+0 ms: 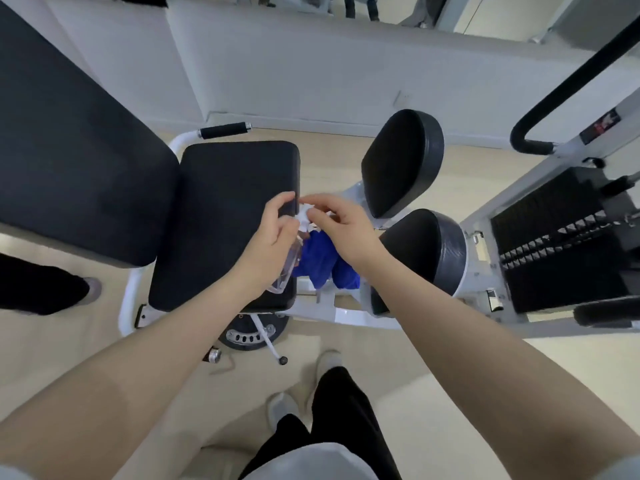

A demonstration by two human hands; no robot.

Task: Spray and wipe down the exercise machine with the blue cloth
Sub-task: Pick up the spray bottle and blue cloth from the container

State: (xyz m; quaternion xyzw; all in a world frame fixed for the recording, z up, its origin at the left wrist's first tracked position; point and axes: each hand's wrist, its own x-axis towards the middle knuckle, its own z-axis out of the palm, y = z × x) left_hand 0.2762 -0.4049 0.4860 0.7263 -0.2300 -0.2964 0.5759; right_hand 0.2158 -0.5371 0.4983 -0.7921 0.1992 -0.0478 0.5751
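Blue cloth (323,259), bunched at frame centre, hangs beneath the right hand (341,225), just right of the black seat pad (221,216). Left hand (268,242) grips a clear spray bottle (289,268), while the right hand's fingertips pinch its white nozzle (304,216). Two black round pads (401,161) and the weight stack (557,251) occupy the right of the frame.

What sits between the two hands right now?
In the head view, the spray bottle lies between left hand and right hand, blue cloth bunched just below.
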